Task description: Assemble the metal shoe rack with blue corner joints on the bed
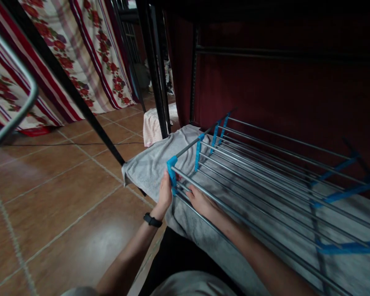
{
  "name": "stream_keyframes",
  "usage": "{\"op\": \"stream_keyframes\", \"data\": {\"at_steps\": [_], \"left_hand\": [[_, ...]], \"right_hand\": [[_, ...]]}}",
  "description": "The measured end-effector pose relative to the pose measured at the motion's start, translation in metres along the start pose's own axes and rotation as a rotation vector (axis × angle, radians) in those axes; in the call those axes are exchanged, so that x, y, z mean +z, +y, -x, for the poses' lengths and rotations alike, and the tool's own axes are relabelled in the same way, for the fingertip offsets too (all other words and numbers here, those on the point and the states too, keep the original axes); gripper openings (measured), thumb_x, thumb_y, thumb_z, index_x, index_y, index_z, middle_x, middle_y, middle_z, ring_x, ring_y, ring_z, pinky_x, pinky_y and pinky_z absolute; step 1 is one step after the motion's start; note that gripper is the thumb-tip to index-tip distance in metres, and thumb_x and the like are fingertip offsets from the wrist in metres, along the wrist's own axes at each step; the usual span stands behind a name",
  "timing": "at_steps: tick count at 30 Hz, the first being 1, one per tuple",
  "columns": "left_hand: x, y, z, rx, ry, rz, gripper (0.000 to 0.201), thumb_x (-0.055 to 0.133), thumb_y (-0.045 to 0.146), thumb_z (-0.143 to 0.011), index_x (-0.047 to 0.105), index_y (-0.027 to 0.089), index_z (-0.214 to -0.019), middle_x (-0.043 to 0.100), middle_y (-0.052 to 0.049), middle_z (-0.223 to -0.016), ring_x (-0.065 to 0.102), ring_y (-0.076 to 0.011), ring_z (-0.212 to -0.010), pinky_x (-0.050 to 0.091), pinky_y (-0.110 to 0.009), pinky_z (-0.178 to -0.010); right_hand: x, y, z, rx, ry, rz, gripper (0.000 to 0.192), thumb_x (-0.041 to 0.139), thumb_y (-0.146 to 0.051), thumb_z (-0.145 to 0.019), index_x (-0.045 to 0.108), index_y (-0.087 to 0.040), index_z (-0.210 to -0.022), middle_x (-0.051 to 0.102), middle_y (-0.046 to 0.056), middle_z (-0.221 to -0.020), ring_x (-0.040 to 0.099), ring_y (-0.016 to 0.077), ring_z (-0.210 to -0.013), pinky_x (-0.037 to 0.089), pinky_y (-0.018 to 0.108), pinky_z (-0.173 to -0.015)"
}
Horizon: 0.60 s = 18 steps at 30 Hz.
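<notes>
Nearest the camera, two bare forearms reach forward from the person's lap. The left wrist wears a black band (152, 220). The left hand (165, 193) closes on the near-left corner of a folded drying rack (249, 164), its fingers wrapped together around the blue plastic corner piece (172, 172); the fingertips are hidden behind the plastic. The right hand (201, 201) lies just beside it, to the right, passing under the nearest steel rail (222, 201) with the fingers curled around a lower rod; how tightly they grip cannot be told.

The rack lies flat on a bed covered by a grey sheet (148, 166), its silver rods running away to the right and joined by blue cross braces (342, 193). The sheet's corner hangs over the bed's edge above the brown tiled floor (64, 205).

A black slanted post (80, 102) rises from the bed corner toward the upper left. Further off, a small pale cloth bundle (151, 125) sits on the floor near upright black posts. At the back left hangs a floral striped curtain (80, 53); behind the bed is a dark red drape (265, 82).
</notes>
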<state>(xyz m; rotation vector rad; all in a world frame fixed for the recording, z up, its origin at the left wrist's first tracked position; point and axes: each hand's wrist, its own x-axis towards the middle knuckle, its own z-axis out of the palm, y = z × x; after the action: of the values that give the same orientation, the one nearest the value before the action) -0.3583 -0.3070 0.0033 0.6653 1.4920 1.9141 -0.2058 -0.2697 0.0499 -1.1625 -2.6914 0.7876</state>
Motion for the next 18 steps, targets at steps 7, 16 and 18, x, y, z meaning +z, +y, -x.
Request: {"op": "stream_keyframes", "data": {"at_steps": [7, 16, 18], "left_hand": [[0.009, 0.008, -0.009, -0.004, 0.084, -0.123, 0.064, 0.033, 0.066, -0.098, 0.059, 0.019, -0.063, 0.057, -0.003, -0.055, 0.055, -0.016, -0.055, 0.047, -0.027, -0.058], [0.019, -0.004, -0.017, -0.056, 0.213, -0.065, 0.058, 0.03, 0.059, -0.099, 0.056, 0.019, -0.066, 0.051, -0.001, -0.053, 0.045, -0.0122, -0.043, 0.037, -0.024, -0.043], [0.021, -0.002, -0.015, -0.076, 0.245, -0.076, 0.057, 0.031, 0.059, -0.099, 0.056, 0.019, -0.066, 0.051, -0.001, -0.054, 0.044, -0.012, -0.043, 0.037, -0.024, -0.042]], "right_hand": [[0.017, 0.01, -0.002, -0.027, 0.04, -0.056, 0.034, 0.039, -0.031, -0.101, 0.062, -0.016, -0.122, 0.069, 0.01, -0.115, 0.067, 0.0248, -0.102, 0.044, 0.031, -0.082], [0.009, 0.0, 0.001, 0.058, -0.026, -0.081, 0.038, 0.04, -0.03, -0.101, 0.064, -0.015, -0.126, 0.066, 0.013, -0.129, 0.063, 0.0295, -0.12, 0.046, 0.035, -0.097], [0.006, -0.003, 0.003, 0.065, -0.034, -0.081, 0.038, 0.04, -0.031, -0.101, 0.064, -0.015, -0.127, 0.065, 0.014, -0.131, 0.062, 0.0299, -0.121, 0.046, 0.036, -0.099]]}}
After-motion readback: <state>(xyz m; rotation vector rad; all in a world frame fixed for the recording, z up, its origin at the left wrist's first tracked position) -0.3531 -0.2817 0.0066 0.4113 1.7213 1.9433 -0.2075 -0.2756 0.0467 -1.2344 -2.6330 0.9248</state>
